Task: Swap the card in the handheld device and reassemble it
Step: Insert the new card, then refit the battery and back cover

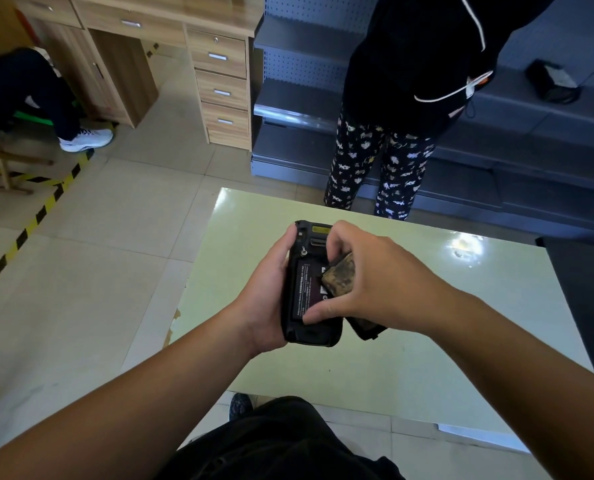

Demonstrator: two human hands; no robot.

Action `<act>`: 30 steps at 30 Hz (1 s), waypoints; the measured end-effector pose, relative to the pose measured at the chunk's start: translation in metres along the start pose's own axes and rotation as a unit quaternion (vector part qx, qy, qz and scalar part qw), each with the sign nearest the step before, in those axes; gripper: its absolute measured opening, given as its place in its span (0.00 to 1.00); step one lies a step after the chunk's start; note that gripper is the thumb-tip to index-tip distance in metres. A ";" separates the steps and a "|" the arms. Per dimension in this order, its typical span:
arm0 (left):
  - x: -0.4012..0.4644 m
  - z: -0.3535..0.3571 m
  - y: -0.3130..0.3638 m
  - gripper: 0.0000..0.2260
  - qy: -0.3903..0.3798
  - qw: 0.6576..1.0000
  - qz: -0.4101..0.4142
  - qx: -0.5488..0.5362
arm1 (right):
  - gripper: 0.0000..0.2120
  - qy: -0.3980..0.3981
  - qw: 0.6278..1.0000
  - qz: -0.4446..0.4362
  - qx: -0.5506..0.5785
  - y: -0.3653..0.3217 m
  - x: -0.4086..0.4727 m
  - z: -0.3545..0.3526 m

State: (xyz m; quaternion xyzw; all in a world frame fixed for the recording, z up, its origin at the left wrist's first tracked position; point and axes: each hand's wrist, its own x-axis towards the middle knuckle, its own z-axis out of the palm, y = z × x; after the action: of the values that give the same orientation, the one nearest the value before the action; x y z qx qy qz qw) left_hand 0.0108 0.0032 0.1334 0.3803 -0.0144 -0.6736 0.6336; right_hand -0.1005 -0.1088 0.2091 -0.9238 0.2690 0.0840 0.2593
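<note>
A black handheld device [304, 327] is held back side up above the pale green table [409, 358], its back open with the labelled battery [302, 285] showing. My left hand [267, 299] grips the device along its left edge. My right hand [368, 282] curls over the device's right side, its thumb pressing on the battery's lower part. A worn, dirty strap or cover piece [340, 277] sits under my right fingers, and a dark end of it [364, 329] hangs below my palm. No card is visible.
A person in patterned trousers [375, 174] stands at the table's far edge before grey metal shelving [288, 98]. A wooden desk with drawers [219, 81] stands at the back left. A seated person's white shoe [87, 140] and yellow-black floor tape [39, 216] are on the left.
</note>
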 end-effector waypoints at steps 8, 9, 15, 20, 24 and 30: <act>0.006 -0.004 -0.017 0.36 0.063 0.997 -0.022 -0.033 | 0.46 0.004 0.994 0.105 0.024 0.003 -0.007 0.011; 0.005 -0.003 -0.020 0.36 0.067 0.997 -0.027 -0.032 | 0.46 0.000 0.994 0.107 0.025 0.004 -0.008 0.014; 0.002 0.004 -0.024 0.36 0.061 0.997 -0.036 -0.016 | 0.44 -0.008 0.992 0.116 0.048 0.018 -0.011 0.017; 0.000 0.017 -0.011 0.38 0.064 0.997 -0.034 0.017 | 0.29 -0.006 0.978 0.084 0.193 0.028 -0.017 0.007; -0.008 0.035 0.000 0.36 -0.003 1.000 -0.001 0.013 | 0.16 0.159 0.909 0.050 0.382 0.022 -0.027 -0.019; -0.022 0.061 0.003 0.32 -0.064 0.998 0.022 -0.002 | 0.07 0.299 0.846 -0.021 0.441 -0.003 -0.038 -0.047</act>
State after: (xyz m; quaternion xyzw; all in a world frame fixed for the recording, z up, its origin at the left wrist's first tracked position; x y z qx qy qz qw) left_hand -0.0210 -0.0070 0.1894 0.3352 -0.0618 -0.6825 0.6466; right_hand -0.1300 -0.1141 0.2618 -0.6981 0.3228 -0.3294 0.5477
